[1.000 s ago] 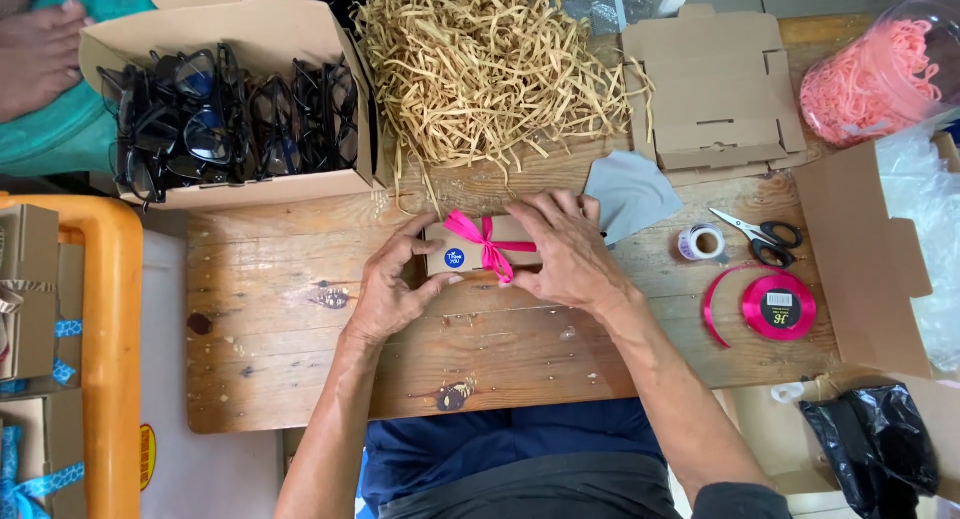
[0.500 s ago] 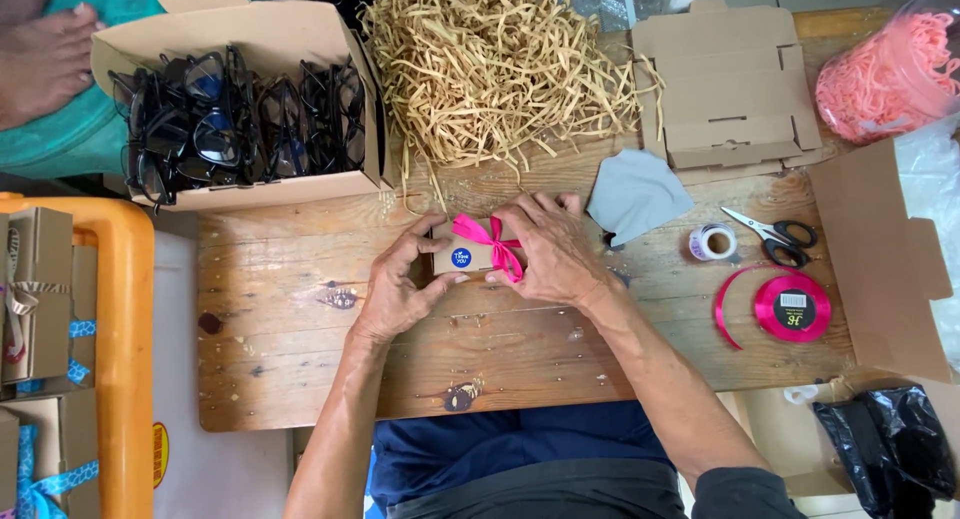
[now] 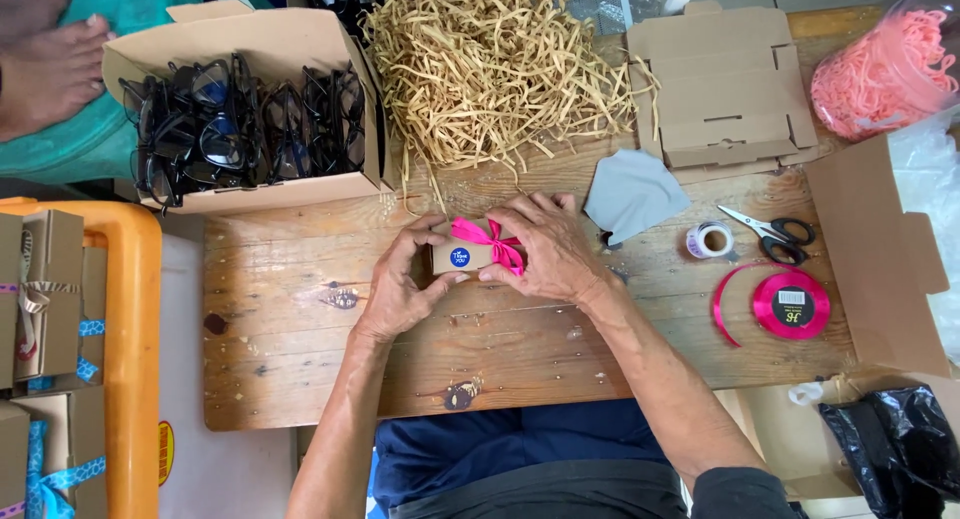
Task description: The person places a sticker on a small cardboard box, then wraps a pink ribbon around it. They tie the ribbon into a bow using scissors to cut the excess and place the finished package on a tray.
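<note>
While shredded paper (image 3: pixel 500 69) lies piled behind, your left hand (image 3: pixel 400 284) and right hand (image 3: pixel 545 249) clasp the small kraft gift box (image 3: pixel 458 258) with pink ribbon bow (image 3: pixel 492 241), mid-surface (image 3: pixel 300 359).

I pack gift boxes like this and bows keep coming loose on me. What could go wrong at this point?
The pink bow sits under the right hand; a tug on one tail might loosen it. The left hand has only a fingertip grip on the small brown box, so it could twist and pull the ribbon off centre. Loose paper shred lies just behind and might catch in the bow.
</note>
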